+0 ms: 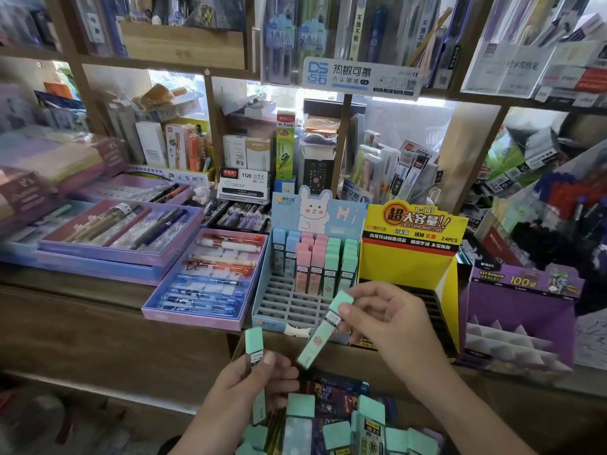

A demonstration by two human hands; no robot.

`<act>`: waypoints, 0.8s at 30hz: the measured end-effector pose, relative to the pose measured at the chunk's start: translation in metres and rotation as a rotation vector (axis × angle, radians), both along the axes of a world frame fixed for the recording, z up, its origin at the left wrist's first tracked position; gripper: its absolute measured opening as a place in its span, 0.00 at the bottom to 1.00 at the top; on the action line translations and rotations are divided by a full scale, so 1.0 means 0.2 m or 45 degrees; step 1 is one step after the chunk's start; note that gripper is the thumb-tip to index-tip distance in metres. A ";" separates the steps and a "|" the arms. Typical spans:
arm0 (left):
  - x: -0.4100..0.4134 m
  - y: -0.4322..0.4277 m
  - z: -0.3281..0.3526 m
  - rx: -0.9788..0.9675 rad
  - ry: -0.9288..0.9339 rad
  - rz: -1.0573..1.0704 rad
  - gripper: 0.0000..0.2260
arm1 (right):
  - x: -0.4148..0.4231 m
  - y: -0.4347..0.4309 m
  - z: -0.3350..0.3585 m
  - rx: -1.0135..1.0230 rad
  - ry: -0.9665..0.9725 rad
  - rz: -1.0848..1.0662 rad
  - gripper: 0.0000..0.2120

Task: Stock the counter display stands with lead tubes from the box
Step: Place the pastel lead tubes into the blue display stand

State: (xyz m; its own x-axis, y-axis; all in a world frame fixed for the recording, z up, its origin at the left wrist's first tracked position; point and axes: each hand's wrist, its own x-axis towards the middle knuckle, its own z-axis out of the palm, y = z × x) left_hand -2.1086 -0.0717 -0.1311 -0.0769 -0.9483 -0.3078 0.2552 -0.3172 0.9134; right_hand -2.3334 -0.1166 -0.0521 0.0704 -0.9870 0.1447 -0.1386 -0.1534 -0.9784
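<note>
My right hand [391, 323] pinches a mint-green lead tube [323, 331], tilted, just in front of the blue rabbit display stand [289, 307]. My left hand [259, 379] holds another mint-green lead tube [254, 348] upright, lower and to the left. The stand's back rows hold blue, pink and mint tubes [315, 261]; its front slots are bare. Below my hands the box [331, 402] holds several more mint tubes [338, 435].
A yellow display stand [410, 264] stands right of the blue one, and a purple stand [519, 310] further right. Pen gift trays [210, 277] lie to the left on the wooden counter [82, 310]. Shelves packed with stationery rise behind.
</note>
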 end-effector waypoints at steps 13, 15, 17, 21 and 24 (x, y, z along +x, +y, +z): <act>0.02 -0.01 0.02 0.002 0.011 0.001 0.17 | -0.13 -0.20 0.11 -0.240 0.107 -0.184 0.06; 0.03 -0.01 0.02 0.002 0.024 -0.006 0.18 | -0.13 -0.21 0.10 -0.237 0.140 -0.172 0.05; 0.03 -0.01 0.02 0.004 0.031 -0.009 0.18 | -0.12 -0.22 0.09 -0.232 0.153 -0.150 0.05; 0.03 -0.01 0.01 -0.007 0.002 -0.014 0.15 | -0.11 -0.23 0.06 -0.234 0.204 -0.115 0.06; 0.04 -0.02 0.00 0.008 -0.019 -0.037 0.12 | -0.11 -0.24 0.06 -0.248 0.222 -0.107 0.06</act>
